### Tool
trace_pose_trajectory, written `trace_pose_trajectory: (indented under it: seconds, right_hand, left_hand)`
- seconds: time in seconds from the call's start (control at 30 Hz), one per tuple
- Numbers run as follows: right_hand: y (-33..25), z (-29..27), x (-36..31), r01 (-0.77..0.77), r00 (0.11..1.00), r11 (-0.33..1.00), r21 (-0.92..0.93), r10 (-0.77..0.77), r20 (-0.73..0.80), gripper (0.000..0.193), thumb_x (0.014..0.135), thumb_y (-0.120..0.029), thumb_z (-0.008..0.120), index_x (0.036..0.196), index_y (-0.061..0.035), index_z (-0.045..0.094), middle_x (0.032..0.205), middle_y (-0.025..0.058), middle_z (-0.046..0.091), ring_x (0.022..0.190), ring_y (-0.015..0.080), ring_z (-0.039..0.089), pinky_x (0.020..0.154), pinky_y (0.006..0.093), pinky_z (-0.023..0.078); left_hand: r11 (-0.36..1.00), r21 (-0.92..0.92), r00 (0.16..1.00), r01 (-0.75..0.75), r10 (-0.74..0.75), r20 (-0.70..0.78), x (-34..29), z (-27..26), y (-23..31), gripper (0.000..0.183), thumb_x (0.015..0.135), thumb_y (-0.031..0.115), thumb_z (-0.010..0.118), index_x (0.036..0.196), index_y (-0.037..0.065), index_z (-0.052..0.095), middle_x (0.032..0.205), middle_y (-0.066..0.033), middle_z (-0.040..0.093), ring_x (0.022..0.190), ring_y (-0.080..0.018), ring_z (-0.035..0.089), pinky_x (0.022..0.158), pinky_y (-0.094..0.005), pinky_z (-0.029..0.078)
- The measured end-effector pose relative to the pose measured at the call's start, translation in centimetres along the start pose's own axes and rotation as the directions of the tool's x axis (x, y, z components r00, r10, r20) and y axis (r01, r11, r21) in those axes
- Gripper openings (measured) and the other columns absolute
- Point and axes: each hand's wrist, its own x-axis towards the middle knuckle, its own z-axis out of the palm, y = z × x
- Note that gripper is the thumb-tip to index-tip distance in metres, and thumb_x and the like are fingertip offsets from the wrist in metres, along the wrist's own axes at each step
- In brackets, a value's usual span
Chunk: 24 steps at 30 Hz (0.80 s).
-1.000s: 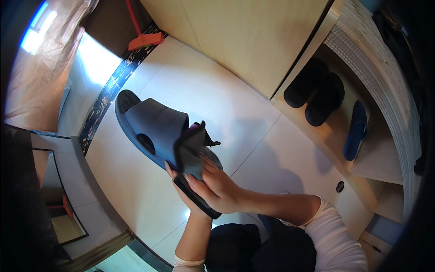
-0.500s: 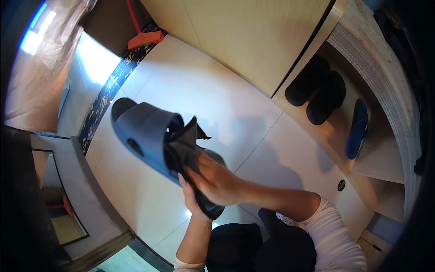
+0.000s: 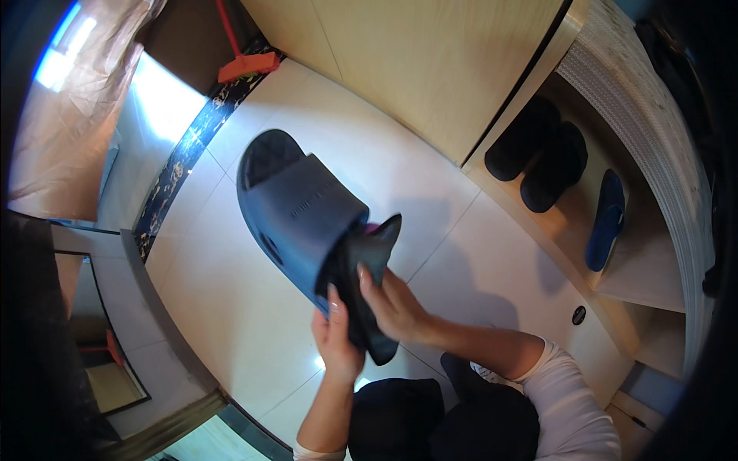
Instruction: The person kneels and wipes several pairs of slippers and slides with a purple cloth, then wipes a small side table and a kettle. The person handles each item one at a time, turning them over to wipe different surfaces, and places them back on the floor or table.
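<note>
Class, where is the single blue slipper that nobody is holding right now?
In the head view, the blue slipper lies on the low shelf at the right, just right of the pair of black slippers.

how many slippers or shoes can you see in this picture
4. One grey-blue rubber slide slipper is held above the tiled floor by both hands. Two black slippers sit side by side on the low wooden shelf, with one blue slipper beside them. Others may be hidden.
</note>
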Motion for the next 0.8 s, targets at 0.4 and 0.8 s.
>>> trace_pose_trajectory:
  seconds: [0.4, 0.8]
  right_hand:
    - [1.7, 3.2, -2.1, -0.135, 0.969, 0.788, 0.600, 0.232, -0.087, 0.046, 0.098, -0.033, 0.042, 0.135, -0.0069, 0.031, 0.113, 0.0041, 0.049, 0.099, 0.0099, 0.047, 0.086, 0.0248, 0.039]
    - [0.0, -1.2, 1.5, -0.254, 0.951, 0.483, 0.838, 0.281, 0.127, 0.049, 0.094, -0.039, 0.048, 0.129, -0.0041, 0.044, 0.122, 0.0085, 0.051, 0.110, 0.0173, 0.051, 0.094, 0.0300, 0.041]
  left_hand:
    - [0.918, 0.217, 0.900, -0.333, 0.378, -0.218, 3.3, 2.3, 0.3, 0.038, 0.099, 0.027, 0.038, 0.123, -0.002, 0.044, 0.114, -0.0102, 0.055, 0.100, -0.0160, 0.054, 0.090, -0.0281, 0.043]
    - [0.926, 0.320, 0.935, -0.201, 0.279, -0.219, 5.0, 0.6, -2.5, 0.039, 0.098, 0.032, 0.041, 0.121, 0.001, 0.046, 0.115, -0.0088, 0.050, 0.100, -0.0164, 0.049, 0.090, -0.0275, 0.039]
